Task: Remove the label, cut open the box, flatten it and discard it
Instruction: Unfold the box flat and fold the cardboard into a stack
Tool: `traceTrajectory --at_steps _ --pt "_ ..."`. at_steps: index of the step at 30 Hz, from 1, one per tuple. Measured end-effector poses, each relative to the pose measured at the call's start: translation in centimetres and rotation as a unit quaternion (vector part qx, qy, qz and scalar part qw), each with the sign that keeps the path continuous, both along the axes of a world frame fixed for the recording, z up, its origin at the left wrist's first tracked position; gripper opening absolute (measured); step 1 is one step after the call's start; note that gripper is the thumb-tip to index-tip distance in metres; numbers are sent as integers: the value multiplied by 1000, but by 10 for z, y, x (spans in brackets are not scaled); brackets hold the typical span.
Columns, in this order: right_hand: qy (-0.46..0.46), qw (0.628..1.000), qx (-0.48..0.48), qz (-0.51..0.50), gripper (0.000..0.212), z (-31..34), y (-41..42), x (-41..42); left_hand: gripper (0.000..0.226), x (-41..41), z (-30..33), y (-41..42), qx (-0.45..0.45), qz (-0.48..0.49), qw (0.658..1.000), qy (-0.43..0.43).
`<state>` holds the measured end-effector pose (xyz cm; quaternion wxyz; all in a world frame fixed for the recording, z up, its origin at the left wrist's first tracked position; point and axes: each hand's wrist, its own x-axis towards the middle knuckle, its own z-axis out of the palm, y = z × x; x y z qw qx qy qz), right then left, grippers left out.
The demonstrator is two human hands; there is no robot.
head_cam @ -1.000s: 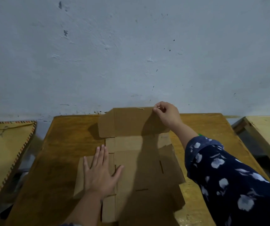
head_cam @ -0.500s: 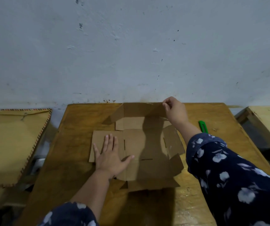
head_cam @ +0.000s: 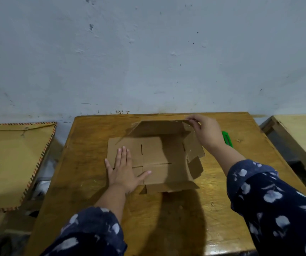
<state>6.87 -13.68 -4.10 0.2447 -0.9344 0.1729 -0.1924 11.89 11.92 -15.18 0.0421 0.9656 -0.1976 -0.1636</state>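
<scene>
I am pressing my flat left hand (head_cam: 124, 172) on the cut-open cardboard box (head_cam: 159, 159) while my right hand (head_cam: 204, 133) is pinching its 12 o'clock flap; flattening is unfinished, discarding remains.

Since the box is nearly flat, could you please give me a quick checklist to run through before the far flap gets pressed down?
1. Left hand pins the box: ok, it presses flat on the left part of the cardboard box.
2. Right hand has the far flap: ok, it pinches the flap's top edge.
3. Far flap down: not ok, it stands tilted up near the wall.
4. Right side flaps flat: not ok, they look raised and creased.
5. Green cutter out of the way: ok, it lies on the wooden table, right of the box.
6. Label removed: cannot tell.
</scene>
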Motion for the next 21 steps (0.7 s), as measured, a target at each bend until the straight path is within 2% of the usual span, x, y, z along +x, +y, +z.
traceTrajectory --at_steps 6,10,12,15,18,21 --pt "17 997 -72 28 24 -27 12 -36 116 18 4 -3 -2 -25 1000 6" --pt "27 992 -111 51 25 -49 18 -51 121 21 5 11 -69 -13 997 18" --pt "40 990 -124 58 25 -57 20 -57 112 22 9 25 -133 1 991 0" --pt "58 984 -155 65 26 -65 21 -65 93 24 20 37 -197 15 977 -79" --pt "77 979 -174 71 26 -68 21 -69 78 34 32 24 -196 -6 973 -124" --pt "91 976 -182 79 25 -74 20 -72 69 43 39 -6 -161 -65 977 -124"
